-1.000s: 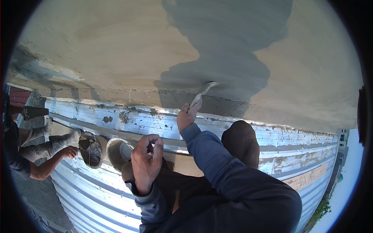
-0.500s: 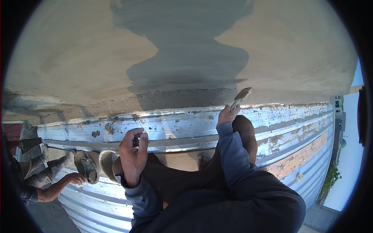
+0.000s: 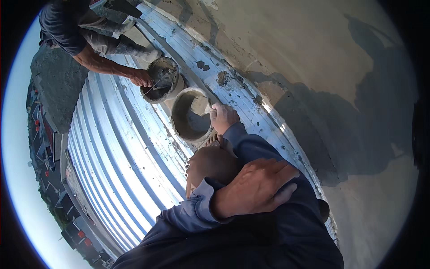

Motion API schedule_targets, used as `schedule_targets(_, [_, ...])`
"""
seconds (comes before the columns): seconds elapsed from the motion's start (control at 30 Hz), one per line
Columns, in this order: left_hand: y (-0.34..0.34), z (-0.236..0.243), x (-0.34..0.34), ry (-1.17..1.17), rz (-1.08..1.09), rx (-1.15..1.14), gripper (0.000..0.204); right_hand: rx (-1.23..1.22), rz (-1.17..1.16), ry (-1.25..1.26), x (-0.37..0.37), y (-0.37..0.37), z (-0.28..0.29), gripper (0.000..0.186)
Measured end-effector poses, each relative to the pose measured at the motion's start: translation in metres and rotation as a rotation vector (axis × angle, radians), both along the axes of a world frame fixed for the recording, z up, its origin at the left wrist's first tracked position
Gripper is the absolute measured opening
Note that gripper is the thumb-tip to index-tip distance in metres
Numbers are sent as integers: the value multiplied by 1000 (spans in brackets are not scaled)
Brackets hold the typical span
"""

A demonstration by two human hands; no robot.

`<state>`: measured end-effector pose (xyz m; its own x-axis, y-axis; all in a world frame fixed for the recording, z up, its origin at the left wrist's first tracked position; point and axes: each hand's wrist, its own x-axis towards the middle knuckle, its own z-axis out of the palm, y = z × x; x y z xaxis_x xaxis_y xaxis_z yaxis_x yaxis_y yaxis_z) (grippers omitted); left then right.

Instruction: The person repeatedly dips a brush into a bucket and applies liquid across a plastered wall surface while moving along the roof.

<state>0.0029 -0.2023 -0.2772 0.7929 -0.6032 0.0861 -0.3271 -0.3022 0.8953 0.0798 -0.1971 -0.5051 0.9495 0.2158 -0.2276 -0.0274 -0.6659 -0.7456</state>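
Flat tool (image 3: 200, 106): at the mouth of the near bucket, its pale blade over the inner right side; I cannot tell whether the edge touches the bucket wall.
Right hand (image 3: 225, 118): fingers clenched on the flat tool; the grip hides the handle, and the fingertips are hard to make out.
Near bucket (image 3: 180, 117): round, grey residue inside; blade and hand cover part of the rim, and the depth of its contents cannot be read.
Left hand (image 3: 253, 189): in front of the right sleeve (image 3: 246, 141), fingers loosely bent, nothing seen in them; palm hidden.
Bent knee (image 3: 211, 162): below the near bucket, partly covered by the left hand.
Far bucket (image 3: 179, 86): just beside the near bucket, smeared with grey material.
Co-worker's hand (image 3: 141, 77): at the far bucket's rim; its grip is too small to tell.
Co-worker (image 3: 67, 24): upper left, head cut off.
Metal sheeting (image 3: 117, 143): ribbed, detail lost in glare.
Plastered wall (image 3: 295, 40): right side, partly darkened by shadow.
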Motion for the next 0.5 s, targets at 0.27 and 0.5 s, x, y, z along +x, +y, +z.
schedule_targets(0.27, [33, 19, 4, 23, 232, -16, 26, -361, 336, 62, 19, 108, -81, 19])
schedule_targets(0.5, [34, 22, 4, 207, 303, 0, 21, -310, 430, 79, 5, 93, -65, 19])
